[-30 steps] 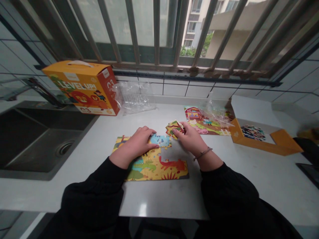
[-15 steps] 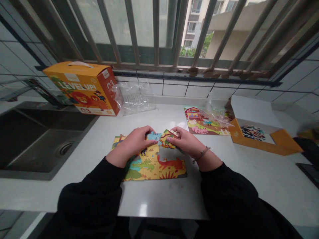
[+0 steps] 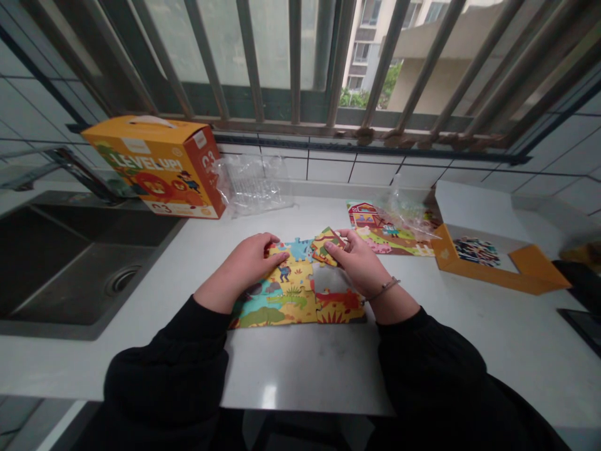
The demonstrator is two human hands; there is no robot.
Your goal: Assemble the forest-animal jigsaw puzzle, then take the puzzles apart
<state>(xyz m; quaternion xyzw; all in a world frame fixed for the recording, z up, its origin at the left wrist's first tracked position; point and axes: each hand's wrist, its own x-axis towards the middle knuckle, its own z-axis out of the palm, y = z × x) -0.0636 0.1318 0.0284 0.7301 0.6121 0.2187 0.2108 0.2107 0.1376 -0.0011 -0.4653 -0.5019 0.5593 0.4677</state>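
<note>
A partly joined jigsaw puzzle (image 3: pixel 293 300) with a yellow animal scene lies flat on the counter before me. It has a gap at its right side, between the blue piece at the top and the red animal below. My left hand (image 3: pixel 251 266) grips the puzzle's upper left part, thumb on its face and fingers bent over the far edge. Pinched in my right hand (image 3: pixel 366 266) are loose puzzle pieces (image 3: pixel 323 246), at least two overlapping, tilted above the upper right corner. The right fingertips are partly hidden behind these pieces.
An orange carton (image 3: pixel 154 172) and crumpled clear plastic (image 3: pixel 256 185) stand at the back left, beside a dark sink (image 3: pixel 89 269). At the right are a farm picture puzzle (image 3: pixel 375 228) under more plastic and an open orange box (image 3: pixel 493 269). A barred window rises behind.
The puzzle has shifted right and slightly away from me on the counter. My right hand has moved a little up and right with the pieces; my left thumb has slid back toward the left.
</note>
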